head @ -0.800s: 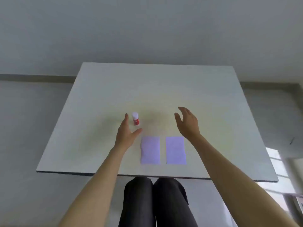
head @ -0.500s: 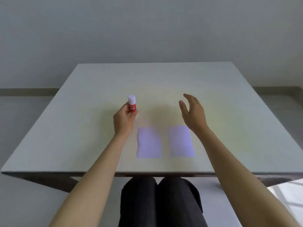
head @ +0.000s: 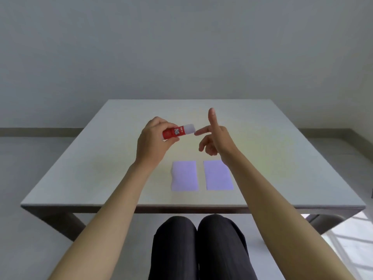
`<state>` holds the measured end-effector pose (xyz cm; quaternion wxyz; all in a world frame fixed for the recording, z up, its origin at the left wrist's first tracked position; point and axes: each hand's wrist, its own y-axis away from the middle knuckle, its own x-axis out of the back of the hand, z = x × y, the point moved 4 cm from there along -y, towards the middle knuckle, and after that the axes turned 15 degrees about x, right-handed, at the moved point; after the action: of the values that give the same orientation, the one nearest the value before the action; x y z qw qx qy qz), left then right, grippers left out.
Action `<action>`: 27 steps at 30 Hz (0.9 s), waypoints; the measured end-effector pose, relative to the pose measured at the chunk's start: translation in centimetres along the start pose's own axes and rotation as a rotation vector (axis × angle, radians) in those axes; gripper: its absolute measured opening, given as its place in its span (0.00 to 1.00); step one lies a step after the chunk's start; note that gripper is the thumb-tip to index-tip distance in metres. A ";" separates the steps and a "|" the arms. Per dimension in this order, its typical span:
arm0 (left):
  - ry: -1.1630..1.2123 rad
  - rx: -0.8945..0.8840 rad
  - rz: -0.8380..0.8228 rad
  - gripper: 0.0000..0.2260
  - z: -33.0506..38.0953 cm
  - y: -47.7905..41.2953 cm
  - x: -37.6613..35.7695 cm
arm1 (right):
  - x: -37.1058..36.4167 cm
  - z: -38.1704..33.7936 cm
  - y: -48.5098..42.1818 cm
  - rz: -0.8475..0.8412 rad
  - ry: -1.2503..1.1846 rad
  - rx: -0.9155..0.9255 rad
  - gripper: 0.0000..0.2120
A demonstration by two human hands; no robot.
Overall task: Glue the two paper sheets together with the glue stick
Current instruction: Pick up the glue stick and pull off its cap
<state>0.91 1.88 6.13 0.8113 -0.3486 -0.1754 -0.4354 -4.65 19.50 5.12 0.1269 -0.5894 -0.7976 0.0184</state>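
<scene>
My left hand grips a red glue stick with a white cap, held above the table and lying sideways, cap pointing right. The cap is on. My right hand hovers just right of the cap with its fingers spread, one fingertip at the cap's end. Two pale purple paper sheets lie flat side by side near the table's front edge: the left sheet and the right sheet, a narrow gap between them. My right forearm covers the right sheet's far right corner.
The white table stands before a plain wall. My knees in dark trousers show below its front edge. A bright window is at the lower right.
My left hand has lifted the glue stick off the table and turned it sideways. My right hand has moved in toward its cap. The view has tilted.
</scene>
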 end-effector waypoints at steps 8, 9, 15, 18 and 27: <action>-0.087 -0.107 0.036 0.11 2.1 0.3 0.0 | 0.6 -1.0 -0.4 -0.208 -0.015 0.181 0.09; -0.093 -0.105 0.035 0.11 2.0 0.3 -0.1 | 0.9 -1.1 -0.4 -0.225 -0.004 0.191 0.13; -0.130 -0.115 0.035 0.10 2.4 0.3 -0.8 | 0.6 -0.6 -1.0 -0.140 0.133 0.075 0.23; -0.157 -0.114 0.033 0.09 2.1 0.1 -0.8 | 0.4 -0.7 -1.0 -0.184 0.090 0.238 0.05; -0.169 -0.108 0.009 0.10 1.6 -0.3 -1.3 | -0.1 -0.1 -1.5 -0.101 0.061 0.237 0.07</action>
<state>-0.05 3.67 6.56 0.7756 -0.4279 -0.2178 -0.4097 -6.01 18.93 5.50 0.2203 -0.5296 -0.8144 0.0881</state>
